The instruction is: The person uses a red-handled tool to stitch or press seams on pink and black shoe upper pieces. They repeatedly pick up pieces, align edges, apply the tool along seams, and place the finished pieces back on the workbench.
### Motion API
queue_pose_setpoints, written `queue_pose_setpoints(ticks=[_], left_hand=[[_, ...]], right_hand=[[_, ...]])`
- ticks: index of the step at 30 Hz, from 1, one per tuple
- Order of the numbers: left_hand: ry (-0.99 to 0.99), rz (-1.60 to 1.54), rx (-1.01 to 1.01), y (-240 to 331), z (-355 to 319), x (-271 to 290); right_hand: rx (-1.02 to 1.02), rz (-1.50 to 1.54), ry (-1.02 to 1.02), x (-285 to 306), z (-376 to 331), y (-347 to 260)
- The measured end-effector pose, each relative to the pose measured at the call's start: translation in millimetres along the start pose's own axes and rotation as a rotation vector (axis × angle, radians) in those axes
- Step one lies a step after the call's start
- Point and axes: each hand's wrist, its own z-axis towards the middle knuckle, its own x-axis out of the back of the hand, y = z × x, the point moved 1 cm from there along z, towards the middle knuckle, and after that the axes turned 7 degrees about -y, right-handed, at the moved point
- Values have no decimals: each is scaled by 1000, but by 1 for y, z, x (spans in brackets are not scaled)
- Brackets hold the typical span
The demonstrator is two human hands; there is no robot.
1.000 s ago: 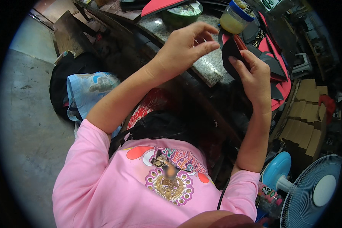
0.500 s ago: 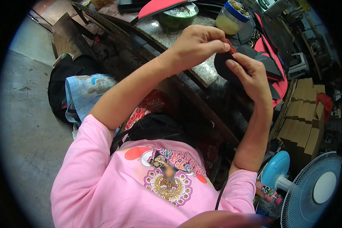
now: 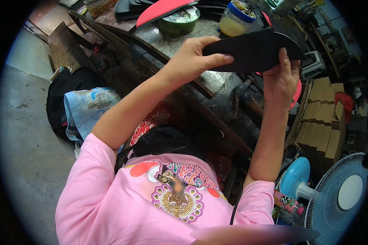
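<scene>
Between left hand (image 3: 190,61) and right hand (image 3: 282,81), both gripping it, spans a black sole piece (image 3: 253,51).

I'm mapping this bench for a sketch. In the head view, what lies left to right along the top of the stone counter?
Red sheet → green bowl → jar with blue lid → black sole, held above the counter by both hands.

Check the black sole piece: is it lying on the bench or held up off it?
Held up, clear of the stone bench top. The left hand pinches one end of the black sole piece and the right hand grips the other.
</scene>
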Motion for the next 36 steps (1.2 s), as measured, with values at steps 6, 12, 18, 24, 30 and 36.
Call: queue_pose_setpoints(ticks=[6,12,18,24,30,36], left_hand=[[-23,94,185,6,-21,32],[-23,454,87,8,-33,46],[67,562,27,8,-34,37],[-46,1041,233,5,-28,67],[-190,811,243,-7,-17,81],[-195,779,224,-11,-16,80]], right_hand=[[-236,-93,-67,18,11,5],[-287,-228,-243,12,-1,14],[-356,-428,-285,0,-6,14],[-398,-1509,-494,10,-53,-51],[-186,-1975,-357,47,-111,-50],[-268,-1394,-149,47,-100,-64]])
